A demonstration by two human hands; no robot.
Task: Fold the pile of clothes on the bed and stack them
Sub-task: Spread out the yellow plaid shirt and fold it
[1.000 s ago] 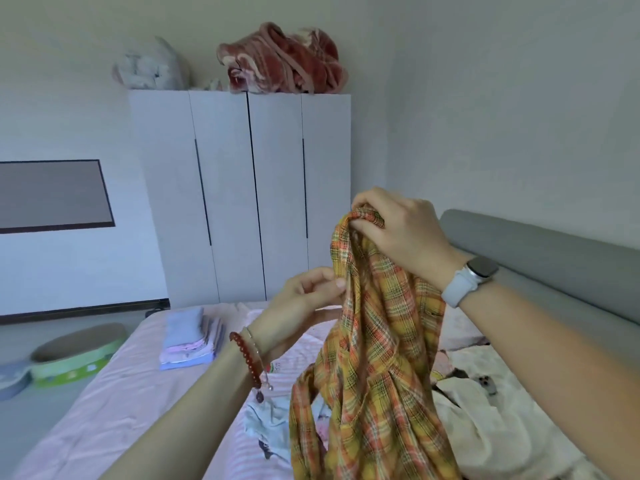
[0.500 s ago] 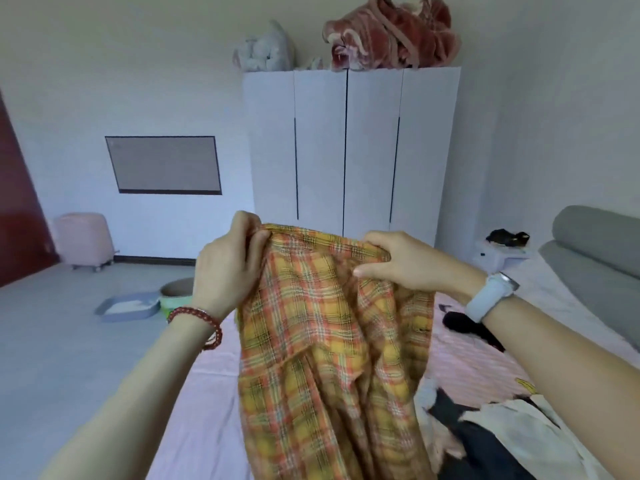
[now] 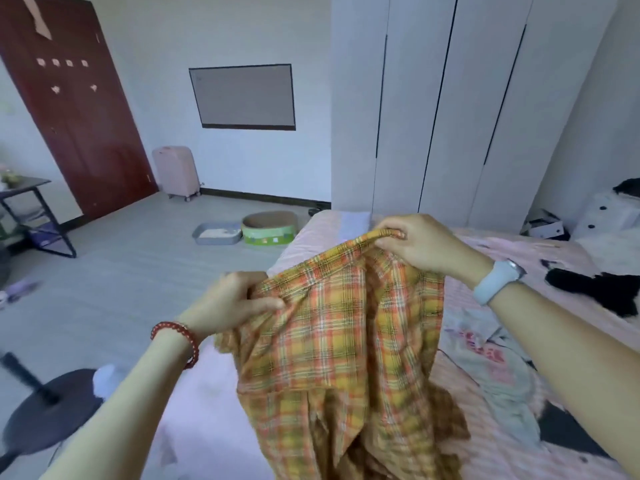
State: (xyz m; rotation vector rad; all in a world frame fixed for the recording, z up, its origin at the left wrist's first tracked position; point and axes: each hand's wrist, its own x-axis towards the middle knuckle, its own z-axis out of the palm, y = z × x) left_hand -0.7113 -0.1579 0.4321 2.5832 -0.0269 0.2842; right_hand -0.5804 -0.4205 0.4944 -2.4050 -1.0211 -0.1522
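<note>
Plaid shirt (image 3: 346, 341) hangs below each grip; left hand (image 3: 228, 299), right hand (image 3: 422, 244).

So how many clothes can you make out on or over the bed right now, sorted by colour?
Yellow-orange plaid: 1, the plaid shirt, held up by the left hand and the right hand.
Black: 1, the black garment lying on the bed.
Pale grey with pink print: 1, the printed garment.
Total: 3 that can be told apart.
</note>
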